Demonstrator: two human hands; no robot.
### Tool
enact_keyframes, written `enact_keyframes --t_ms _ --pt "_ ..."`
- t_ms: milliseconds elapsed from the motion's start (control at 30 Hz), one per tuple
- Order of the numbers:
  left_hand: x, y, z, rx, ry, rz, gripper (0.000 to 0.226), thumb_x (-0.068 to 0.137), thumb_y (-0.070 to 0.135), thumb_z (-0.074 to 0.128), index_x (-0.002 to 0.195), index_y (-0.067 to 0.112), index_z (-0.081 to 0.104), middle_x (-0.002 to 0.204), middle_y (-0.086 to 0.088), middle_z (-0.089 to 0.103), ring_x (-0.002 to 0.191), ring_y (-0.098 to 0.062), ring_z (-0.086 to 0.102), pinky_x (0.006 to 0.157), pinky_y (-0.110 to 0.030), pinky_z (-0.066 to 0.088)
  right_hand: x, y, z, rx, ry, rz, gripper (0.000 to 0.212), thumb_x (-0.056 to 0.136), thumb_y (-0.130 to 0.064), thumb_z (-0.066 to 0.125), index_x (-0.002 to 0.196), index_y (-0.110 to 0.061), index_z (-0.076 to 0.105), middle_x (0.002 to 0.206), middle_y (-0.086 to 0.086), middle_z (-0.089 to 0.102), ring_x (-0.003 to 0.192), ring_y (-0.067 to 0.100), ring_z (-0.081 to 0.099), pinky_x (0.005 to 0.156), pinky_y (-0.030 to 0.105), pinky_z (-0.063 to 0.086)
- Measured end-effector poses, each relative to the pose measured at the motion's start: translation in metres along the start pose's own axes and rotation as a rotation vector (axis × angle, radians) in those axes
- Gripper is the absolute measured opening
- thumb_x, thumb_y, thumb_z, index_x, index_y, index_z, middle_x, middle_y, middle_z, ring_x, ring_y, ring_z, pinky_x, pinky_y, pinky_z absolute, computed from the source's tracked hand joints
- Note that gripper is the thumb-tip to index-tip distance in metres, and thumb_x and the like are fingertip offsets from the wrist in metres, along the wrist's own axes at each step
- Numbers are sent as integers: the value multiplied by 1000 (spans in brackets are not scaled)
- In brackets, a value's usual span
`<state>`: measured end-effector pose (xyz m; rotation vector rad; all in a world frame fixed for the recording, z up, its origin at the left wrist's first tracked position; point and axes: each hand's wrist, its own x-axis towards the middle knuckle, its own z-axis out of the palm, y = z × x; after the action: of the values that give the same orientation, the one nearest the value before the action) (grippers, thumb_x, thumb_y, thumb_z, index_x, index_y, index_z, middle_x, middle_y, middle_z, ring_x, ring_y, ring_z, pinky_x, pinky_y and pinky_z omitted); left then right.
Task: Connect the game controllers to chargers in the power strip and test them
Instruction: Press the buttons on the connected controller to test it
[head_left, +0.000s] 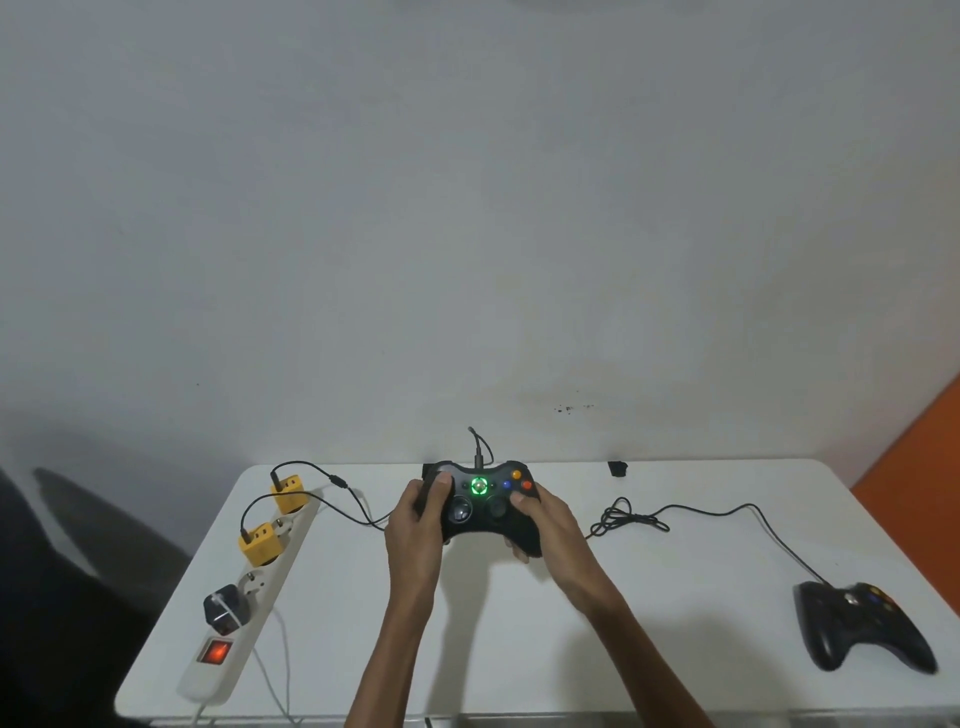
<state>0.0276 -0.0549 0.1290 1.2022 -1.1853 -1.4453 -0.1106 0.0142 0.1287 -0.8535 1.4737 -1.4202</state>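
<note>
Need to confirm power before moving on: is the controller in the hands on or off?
On. The held controller shows a green ring lit at its centre, and the power strip switch glows red.

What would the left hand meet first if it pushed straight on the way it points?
The left hand is already wrapped on the lit black controller, so that blocks it at once. Past it lies bare white table, then probably the wall; depth is unclear.
</note>
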Motion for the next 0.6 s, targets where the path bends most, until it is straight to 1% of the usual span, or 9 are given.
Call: enact_keyframes --t_ms 100,133,200,267,333,367,467,533,600 --pt "0 -2 0 -46 -27 14 31 97 37 54 75 15 54 76 0 59 75 -18 52 70 -34 42 2 1 1 45 63 20 44 99 -36 44 95 5 61 62 9 59 50 18 52 49 28 37" --pt "-1 -2 0 -57 -39 23 30 98 36 53 77 15 56 76 1 59 76 -18 53 72 -34 43 3 1 2 62 92 34 46 100 -37 42 91 4 61 61 8 59 49 18 51 47 25 37" --pt "-4 -4 3 -35 -58 62 27 97 37 54 77 19 58 75 4 60 76 -18 54 74 -37 45 5 0 2 93 147 60 42 102 -35 42 87 -2 64 60 3 59 51 16 50 45 21 39" --pt "-7 -7 5 -3 -63 108 23 93 40 57 80 21 60 74 9 61 76 -15 56 78 -40 50 5 -1 3 128 179 80 38 101 -34 45 89 -6 67 66 1 62 59 15 55 46 19 42" --pt "-8 -8 7 29 -42 135 20 91 41 59 83 24 63 74 14 63 75 -12 59 83 -43 54 7 -1 6 146 217 94 35 100 -36 48 90 -10 71 76 4 66 69 17 59 52 22 46" --pt "-7 -10 8 34 -31 138 20 91 42 60 85 24 65 75 13 65 77 -12 61 84 -44 55 8 -1 6 130 246 91 34 100 -36 50 88 -12 72 78 5 66 71 18 60 54 25 48" --pt "-9 -13 10 38 3 134 22 92 45 60 89 24 65 79 13 67 79 -12 62 83 -44 55 13 1 6 -32 319 16 37 99 -40 52 82 -14 72 74 7 68 69 18 61 55 34 52" --pt "-9 -14 11 22 17 119 24 95 46 54 85 26 61 77 13 64 76 -12 58 79 -41 51 15 1 6 -154 334 -50 45 94 -52 54 80 -12 70 74 14 69 66 18 60 56 40 56" --pt "-8 -13 10 16 23 112 31 96 48 47 87 23 61 78 11 63 76 -14 55 76 -39 47 14 1 7 -223 323 -79 53 89 -60 57 78 -9 67 75 18 68 63 16 59 58 44 58"
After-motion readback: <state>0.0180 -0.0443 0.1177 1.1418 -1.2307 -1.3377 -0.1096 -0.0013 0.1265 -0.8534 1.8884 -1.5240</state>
